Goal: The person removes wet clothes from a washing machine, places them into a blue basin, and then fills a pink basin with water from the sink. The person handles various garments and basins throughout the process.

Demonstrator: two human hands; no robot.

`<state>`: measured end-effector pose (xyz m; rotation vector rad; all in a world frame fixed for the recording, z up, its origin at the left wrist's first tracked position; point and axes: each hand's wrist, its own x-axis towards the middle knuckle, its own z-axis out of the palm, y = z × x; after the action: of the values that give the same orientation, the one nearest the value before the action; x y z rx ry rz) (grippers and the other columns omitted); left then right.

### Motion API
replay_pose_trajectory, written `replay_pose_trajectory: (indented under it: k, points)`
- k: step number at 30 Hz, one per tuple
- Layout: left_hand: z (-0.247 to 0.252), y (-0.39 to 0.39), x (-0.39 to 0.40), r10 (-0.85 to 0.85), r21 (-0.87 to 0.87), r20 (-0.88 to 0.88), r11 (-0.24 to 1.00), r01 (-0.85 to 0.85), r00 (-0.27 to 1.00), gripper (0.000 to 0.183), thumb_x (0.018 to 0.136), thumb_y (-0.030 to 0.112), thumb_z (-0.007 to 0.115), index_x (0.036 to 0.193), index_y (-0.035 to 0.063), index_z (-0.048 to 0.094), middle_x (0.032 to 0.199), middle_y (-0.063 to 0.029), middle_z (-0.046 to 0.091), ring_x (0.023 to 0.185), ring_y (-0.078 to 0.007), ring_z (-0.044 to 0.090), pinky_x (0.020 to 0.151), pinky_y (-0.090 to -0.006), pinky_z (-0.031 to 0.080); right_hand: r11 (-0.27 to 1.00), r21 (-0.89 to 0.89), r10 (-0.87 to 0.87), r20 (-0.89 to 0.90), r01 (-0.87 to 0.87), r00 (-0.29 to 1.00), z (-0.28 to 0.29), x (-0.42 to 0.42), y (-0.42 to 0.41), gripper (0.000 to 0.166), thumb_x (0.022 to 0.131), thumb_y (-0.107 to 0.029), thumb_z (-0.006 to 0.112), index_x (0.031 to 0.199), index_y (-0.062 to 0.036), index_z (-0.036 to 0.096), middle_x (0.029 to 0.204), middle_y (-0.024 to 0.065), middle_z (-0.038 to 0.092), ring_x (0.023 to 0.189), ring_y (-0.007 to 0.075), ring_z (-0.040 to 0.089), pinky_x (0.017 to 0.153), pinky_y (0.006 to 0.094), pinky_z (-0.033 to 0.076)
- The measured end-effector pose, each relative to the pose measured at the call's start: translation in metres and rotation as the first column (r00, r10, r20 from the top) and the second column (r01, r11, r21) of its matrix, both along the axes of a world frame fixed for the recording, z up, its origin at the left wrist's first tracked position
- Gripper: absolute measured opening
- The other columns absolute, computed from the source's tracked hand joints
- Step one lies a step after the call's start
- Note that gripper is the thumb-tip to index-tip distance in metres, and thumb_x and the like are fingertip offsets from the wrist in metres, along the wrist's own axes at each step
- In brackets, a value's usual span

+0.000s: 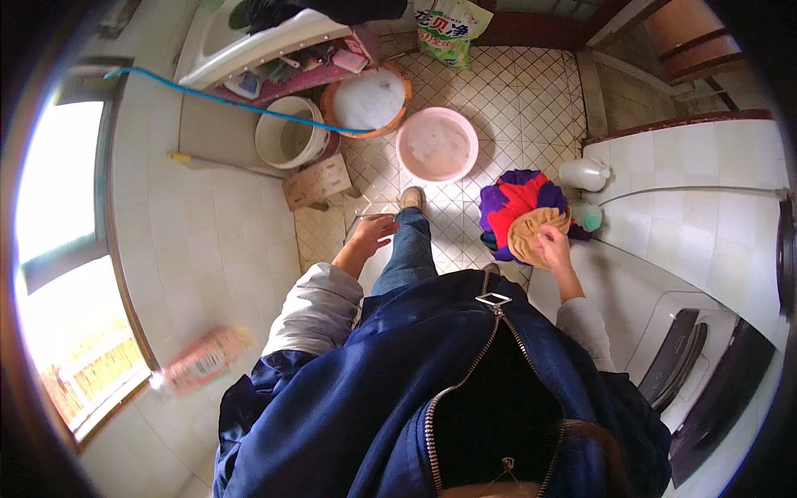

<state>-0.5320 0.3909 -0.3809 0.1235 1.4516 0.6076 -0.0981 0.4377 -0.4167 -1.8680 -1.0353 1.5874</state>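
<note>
My right hand (551,248) grips a tan knitted or fabric piece (528,239), its fingers pinched on the right part of it. This piece lies over or just in front of a heap of red and purple cloth (517,196) on the right. My left hand (375,233) hangs beside my left leg with its fingers apart and nothing in it. Ahead on the tiled floor stands a pink basin (437,111) with cloudy liquid. Behind it to the left is an orange-rimmed tub (408,93) with white, foamy-looking contents.
A white bucket (264,134) and a small wooden stool (319,180) stand at the left. A blue hose (236,106) crosses to the tub. White bottles (582,174) stand by the right wall, near a white appliance (622,292). A detergent bag (448,31) lies at the back.
</note>
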Motion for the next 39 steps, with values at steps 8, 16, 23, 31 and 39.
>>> replay_pose_trajectory:
  k: [8,16,23,31,39]
  points:
    - [-0.026,0.119,-0.114,-0.292,-0.002,-0.345,0.951,0.310,0.892,0.030,0.076,0.018,0.054,0.104,0.0056,0.055,0.082,-0.0025,0.061,0.072,-0.0115,0.054,0.056,-0.0242,0.039,0.991,-0.069,-0.117,-0.060,0.113,0.991,-0.024,-0.085,-0.002,0.023,0.075,-0.012,0.057,0.095,-0.0010,0.056,0.068,0.0064,0.057,0.055,0.0122,0.057,0.047,0.0227,0.044]
    - [-0.087,0.150,-0.137,-0.423,-0.049,-0.408,0.895,0.444,0.809,0.023,0.075,0.014,0.056,0.096,0.0038,0.059,0.076,-0.0029,0.060,0.061,-0.0104,0.053,0.050,-0.0236,0.041,0.986,-0.107,-0.143,-0.150,0.128,0.978,-0.053,-0.115,-0.011,0.023,0.075,-0.014,0.055,0.092,0.0011,0.054,0.066,0.0079,0.058,0.056,0.0133,0.059,0.047,0.0242,0.044]
    - [-0.093,0.172,-0.076,-0.573,-0.064,-0.477,0.779,0.624,0.667,0.023,0.074,0.013,0.059,0.094,0.0015,0.060,0.080,-0.0053,0.061,0.072,-0.0133,0.057,0.067,-0.0251,0.044,0.965,-0.079,-0.263,-0.237,0.252,0.935,-0.123,-0.114,0.052,0.020,0.081,-0.013,0.052,0.096,-0.0007,0.053,0.074,0.0075,0.058,0.056,0.0130,0.056,0.049,0.0219,0.045]
    - [-0.329,0.214,-0.152,-0.734,-0.270,-0.618,0.535,0.801,0.282,0.040,0.082,0.034,0.036,0.085,0.0004,0.058,0.088,-0.0220,0.058,0.083,-0.0372,0.055,0.068,-0.0447,0.042,0.863,-0.258,-0.493,-0.243,0.434,0.836,-0.226,-0.157,0.132,0.021,0.080,-0.015,0.052,0.097,-0.0031,0.055,0.074,0.0056,0.059,0.058,0.0128,0.056,0.050,0.0234,0.044]
    - [-0.434,0.293,-0.140,-0.714,-0.310,-0.680,0.489,0.816,0.170,0.040,0.083,0.036,0.035,0.093,0.0015,0.053,0.091,-0.0200,0.055,0.088,-0.0337,0.053,0.072,-0.0431,0.041,0.941,-0.162,-0.232,0.328,0.297,0.916,-0.406,-0.186,0.171,0.040,0.072,-0.019,0.054,0.110,-0.0061,0.052,0.103,0.0156,0.057,0.098,0.0295,0.054,0.084,0.0347,0.042]
